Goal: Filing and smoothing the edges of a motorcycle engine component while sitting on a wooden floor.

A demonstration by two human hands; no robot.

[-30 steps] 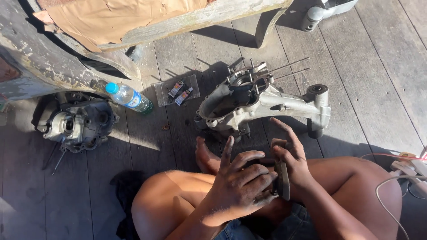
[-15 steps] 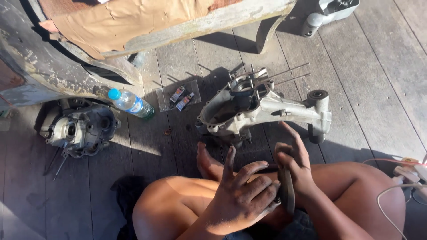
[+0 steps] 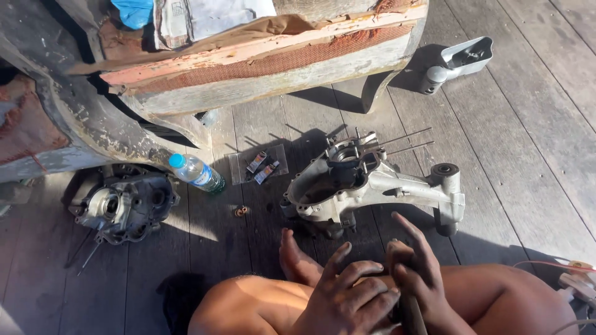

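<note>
A dark tool handle [image 3: 411, 310] is gripped by the right hand [image 3: 417, 276], while the left hand [image 3: 347, 298] is curled loosely beside it, near the engine casing [image 3: 372, 186].

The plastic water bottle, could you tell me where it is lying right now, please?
In the head view the plastic water bottle lies on the wooden floor, left of centre, between the dark engine cover and the small clear bag.

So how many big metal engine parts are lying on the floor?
3: a dark engine part at left, a big grey casing in the middle, a small grey bracket at top right. More may be hidden.
</note>
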